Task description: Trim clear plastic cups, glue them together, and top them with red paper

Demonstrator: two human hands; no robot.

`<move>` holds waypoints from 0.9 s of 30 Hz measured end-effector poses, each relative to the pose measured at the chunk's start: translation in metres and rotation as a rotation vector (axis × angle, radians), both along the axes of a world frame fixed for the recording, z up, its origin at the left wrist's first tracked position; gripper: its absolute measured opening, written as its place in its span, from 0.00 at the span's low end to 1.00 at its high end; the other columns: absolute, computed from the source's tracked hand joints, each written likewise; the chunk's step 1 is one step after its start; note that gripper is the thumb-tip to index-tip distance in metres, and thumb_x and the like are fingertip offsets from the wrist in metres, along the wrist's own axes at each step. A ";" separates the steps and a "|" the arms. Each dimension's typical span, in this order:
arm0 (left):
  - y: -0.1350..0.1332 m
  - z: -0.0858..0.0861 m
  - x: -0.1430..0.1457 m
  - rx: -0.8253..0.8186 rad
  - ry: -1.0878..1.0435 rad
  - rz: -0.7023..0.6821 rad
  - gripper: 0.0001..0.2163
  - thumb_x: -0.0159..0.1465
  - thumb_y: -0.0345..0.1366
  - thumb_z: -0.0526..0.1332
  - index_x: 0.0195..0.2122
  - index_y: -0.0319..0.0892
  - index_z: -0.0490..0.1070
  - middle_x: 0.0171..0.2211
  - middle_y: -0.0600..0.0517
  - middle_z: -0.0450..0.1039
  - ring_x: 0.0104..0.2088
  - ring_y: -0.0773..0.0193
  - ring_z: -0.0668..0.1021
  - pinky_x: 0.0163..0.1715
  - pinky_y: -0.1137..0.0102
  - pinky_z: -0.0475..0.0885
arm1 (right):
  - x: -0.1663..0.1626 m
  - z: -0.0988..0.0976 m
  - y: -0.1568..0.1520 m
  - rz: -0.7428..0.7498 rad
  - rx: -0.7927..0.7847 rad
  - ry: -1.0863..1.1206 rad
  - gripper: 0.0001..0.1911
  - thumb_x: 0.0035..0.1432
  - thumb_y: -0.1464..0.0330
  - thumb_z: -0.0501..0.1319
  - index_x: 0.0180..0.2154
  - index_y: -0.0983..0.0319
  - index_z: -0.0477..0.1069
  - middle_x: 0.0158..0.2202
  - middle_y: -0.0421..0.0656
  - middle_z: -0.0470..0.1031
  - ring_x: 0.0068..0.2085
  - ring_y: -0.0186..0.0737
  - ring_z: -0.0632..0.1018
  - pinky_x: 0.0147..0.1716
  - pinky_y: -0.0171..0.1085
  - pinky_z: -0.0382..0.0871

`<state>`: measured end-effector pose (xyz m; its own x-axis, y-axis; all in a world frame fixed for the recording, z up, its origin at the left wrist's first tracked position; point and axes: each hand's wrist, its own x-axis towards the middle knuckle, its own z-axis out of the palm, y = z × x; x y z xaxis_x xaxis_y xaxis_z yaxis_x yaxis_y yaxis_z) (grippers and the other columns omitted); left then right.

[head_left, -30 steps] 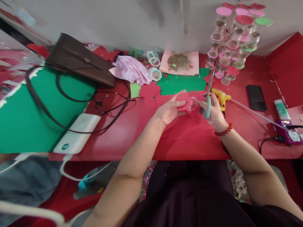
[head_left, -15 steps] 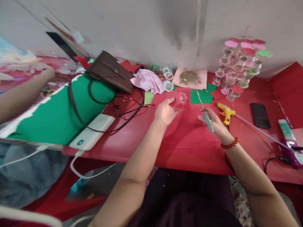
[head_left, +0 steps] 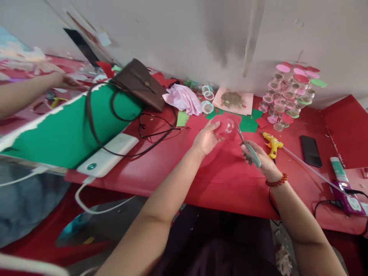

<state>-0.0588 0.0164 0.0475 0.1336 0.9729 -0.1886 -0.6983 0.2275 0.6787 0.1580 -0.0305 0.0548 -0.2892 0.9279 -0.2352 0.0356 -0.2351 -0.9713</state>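
My left hand (head_left: 205,140) is closed with the thumb on top of a piece of red paper (head_left: 219,125). At the right side of that paper is a small round piece of clear plastic (head_left: 229,125), perhaps a little cup. My right hand (head_left: 262,160) is wrapped around the pale green handles of a pair of scissors (head_left: 252,154). Their metal blades point up and away from me, just right of the red paper and apart from it. Whether the blades are parted is hard to make out.
A yellow glue gun (head_left: 272,145) lies right of my right hand, near a black phone (head_left: 311,151). Behind it stands a stack of clear cups with coloured discs (head_left: 287,96). To the left are a brown bag (head_left: 140,84), eyeglasses (head_left: 161,132), a power bank (head_left: 110,155) and another person's arm (head_left: 34,90).
The scissors have turned in my right hand and their tips are closer to the red paper. My left hand still holds the paper. The whole view has shifted slightly.
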 end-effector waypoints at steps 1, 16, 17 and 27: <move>0.000 0.000 0.001 -0.006 -0.004 -0.004 0.15 0.55 0.37 0.74 0.41 0.44 0.74 0.33 0.55 0.82 0.30 0.64 0.83 0.31 0.68 0.77 | 0.000 0.000 0.000 -0.004 -0.007 0.003 0.33 0.44 0.44 0.76 0.41 0.59 0.72 0.26 0.34 0.68 0.25 0.30 0.67 0.22 0.32 0.60; 0.003 -0.002 0.004 -0.034 -0.022 -0.009 0.13 0.57 0.38 0.74 0.39 0.43 0.74 0.33 0.53 0.82 0.31 0.63 0.83 0.33 0.68 0.77 | 0.001 -0.006 0.004 -0.088 -0.046 0.048 0.33 0.42 0.43 0.77 0.40 0.60 0.75 0.22 0.33 0.68 0.20 0.27 0.66 0.17 0.29 0.54; 0.003 -0.002 0.004 -0.033 -0.021 -0.006 0.13 0.56 0.38 0.74 0.39 0.42 0.75 0.33 0.52 0.82 0.31 0.63 0.83 0.34 0.67 0.77 | 0.001 -0.006 0.005 -0.087 -0.045 0.047 0.33 0.42 0.44 0.77 0.39 0.60 0.75 0.22 0.33 0.68 0.20 0.26 0.66 0.16 0.30 0.54; 0.003 -0.001 0.001 -0.057 0.019 0.026 0.16 0.54 0.40 0.75 0.40 0.45 0.73 0.33 0.54 0.81 0.33 0.63 0.81 0.35 0.68 0.73 | -0.001 -0.001 0.003 -0.076 -0.032 0.010 0.32 0.39 0.43 0.78 0.35 0.61 0.76 0.21 0.32 0.66 0.19 0.26 0.66 0.15 0.30 0.52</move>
<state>-0.0578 0.0196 0.0460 0.1042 0.9637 -0.2459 -0.6913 0.2479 0.6787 0.1569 -0.0275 0.0543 -0.2205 0.9394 -0.2624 0.0063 -0.2677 -0.9635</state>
